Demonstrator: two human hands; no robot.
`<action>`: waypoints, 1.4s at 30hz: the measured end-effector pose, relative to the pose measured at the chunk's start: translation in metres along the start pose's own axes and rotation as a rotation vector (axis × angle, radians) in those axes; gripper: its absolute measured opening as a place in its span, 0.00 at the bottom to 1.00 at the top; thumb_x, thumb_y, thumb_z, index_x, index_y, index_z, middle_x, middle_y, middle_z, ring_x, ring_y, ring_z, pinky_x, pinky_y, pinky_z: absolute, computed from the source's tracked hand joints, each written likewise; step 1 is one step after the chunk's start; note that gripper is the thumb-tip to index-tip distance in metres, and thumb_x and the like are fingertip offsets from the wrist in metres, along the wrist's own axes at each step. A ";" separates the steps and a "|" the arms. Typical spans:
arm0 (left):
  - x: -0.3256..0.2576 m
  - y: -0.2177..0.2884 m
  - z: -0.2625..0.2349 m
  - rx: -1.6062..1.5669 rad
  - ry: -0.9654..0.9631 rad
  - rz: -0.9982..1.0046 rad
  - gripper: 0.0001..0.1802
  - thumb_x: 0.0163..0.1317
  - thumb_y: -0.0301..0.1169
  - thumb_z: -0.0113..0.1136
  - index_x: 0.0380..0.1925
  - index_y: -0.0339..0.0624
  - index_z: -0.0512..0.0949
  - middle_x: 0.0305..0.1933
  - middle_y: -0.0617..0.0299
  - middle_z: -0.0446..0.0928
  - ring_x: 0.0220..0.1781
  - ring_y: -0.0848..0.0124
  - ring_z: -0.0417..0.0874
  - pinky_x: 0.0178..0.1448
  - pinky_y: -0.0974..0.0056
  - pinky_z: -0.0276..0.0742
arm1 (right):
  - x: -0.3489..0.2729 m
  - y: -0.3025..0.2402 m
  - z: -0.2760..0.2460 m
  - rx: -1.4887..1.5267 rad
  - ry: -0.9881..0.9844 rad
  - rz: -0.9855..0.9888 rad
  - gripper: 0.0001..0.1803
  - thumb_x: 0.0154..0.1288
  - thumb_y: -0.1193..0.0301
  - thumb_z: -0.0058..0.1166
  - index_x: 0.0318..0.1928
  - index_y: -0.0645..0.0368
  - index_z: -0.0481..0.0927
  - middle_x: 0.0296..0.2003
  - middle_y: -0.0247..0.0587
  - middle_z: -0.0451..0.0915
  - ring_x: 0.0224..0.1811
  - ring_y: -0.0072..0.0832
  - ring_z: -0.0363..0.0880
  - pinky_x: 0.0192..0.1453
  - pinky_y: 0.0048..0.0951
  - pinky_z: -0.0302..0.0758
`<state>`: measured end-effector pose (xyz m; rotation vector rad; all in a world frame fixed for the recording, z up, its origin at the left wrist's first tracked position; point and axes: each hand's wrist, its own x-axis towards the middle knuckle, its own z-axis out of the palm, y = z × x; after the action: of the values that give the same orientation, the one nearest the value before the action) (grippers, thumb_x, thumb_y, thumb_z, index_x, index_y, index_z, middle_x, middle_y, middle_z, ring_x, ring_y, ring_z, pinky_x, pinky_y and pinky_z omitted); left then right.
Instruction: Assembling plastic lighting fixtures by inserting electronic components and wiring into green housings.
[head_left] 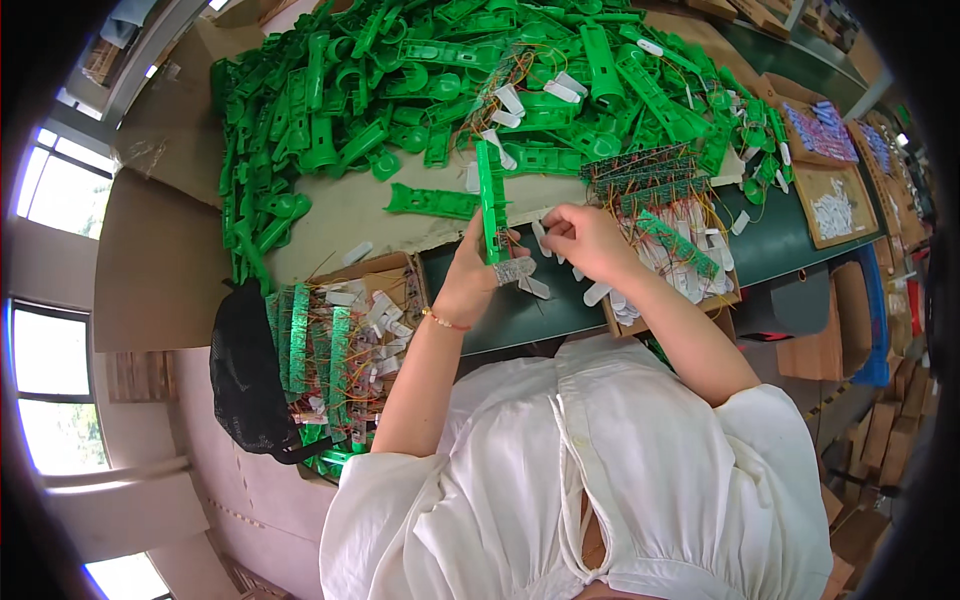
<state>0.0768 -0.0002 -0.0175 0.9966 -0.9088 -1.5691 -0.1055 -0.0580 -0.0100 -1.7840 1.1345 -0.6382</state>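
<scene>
My left hand is wrapped round a long green plastic shell, held upright with its hollow side showing. Silvery tape or cloth covers one fingertip of that hand. To the right of the shell, my right hand has thumb and fingers pinched together at a small white plastic piece. Thin coloured wires show at the shell's lower end, and another white piece hangs or lies just below it. Whether these wires join the white pieces cannot be made out. One more green shell lies flat beyond my left hand.
A large heap of green shells fills the far side. Right of my hands, a box holds wired circuit boards and white pieces. A similar box stands at left beside a black mesh bag. A tray sits far right.
</scene>
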 end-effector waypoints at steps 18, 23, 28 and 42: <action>0.001 0.009 0.011 0.210 -0.181 0.053 0.37 0.51 0.40 0.66 0.55 0.37 0.58 0.47 0.63 0.65 0.49 0.77 0.69 0.48 0.71 0.68 | -0.006 -0.016 0.023 -0.109 0.173 -0.473 0.18 0.42 0.79 0.62 0.38 0.61 0.73 0.33 0.41 0.71 0.34 0.35 0.75 0.36 0.31 0.73; 0.002 0.008 0.016 0.064 -0.151 0.111 0.34 0.53 0.44 0.63 0.52 0.37 0.62 0.44 0.63 0.68 0.47 0.76 0.69 0.49 0.70 0.67 | -0.009 -0.028 0.018 -0.066 0.222 -0.493 0.18 0.41 0.81 0.61 0.37 0.62 0.73 0.32 0.41 0.71 0.34 0.35 0.75 0.37 0.31 0.73; 0.000 0.013 0.013 0.013 -0.221 0.061 0.37 0.52 0.46 0.63 0.55 0.37 0.60 0.48 0.63 0.68 0.51 0.73 0.68 0.55 0.67 0.64 | -0.012 -0.025 0.017 -0.090 0.256 -0.541 0.18 0.42 0.80 0.60 0.38 0.61 0.73 0.32 0.41 0.71 0.34 0.34 0.75 0.37 0.31 0.73; -0.007 0.027 0.036 0.698 -0.013 0.360 0.64 0.40 0.43 0.73 0.65 0.37 0.35 0.52 0.54 0.66 0.51 0.68 0.71 0.53 0.65 0.70 | -0.012 -0.042 0.004 -0.003 0.192 -0.372 0.18 0.53 0.61 0.60 0.34 0.65 0.78 0.28 0.43 0.77 0.29 0.31 0.79 0.31 0.28 0.74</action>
<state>0.0537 0.0038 0.0222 1.2050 -1.6037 -0.9591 -0.0894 -0.0380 0.0262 -1.9875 0.9305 -1.0470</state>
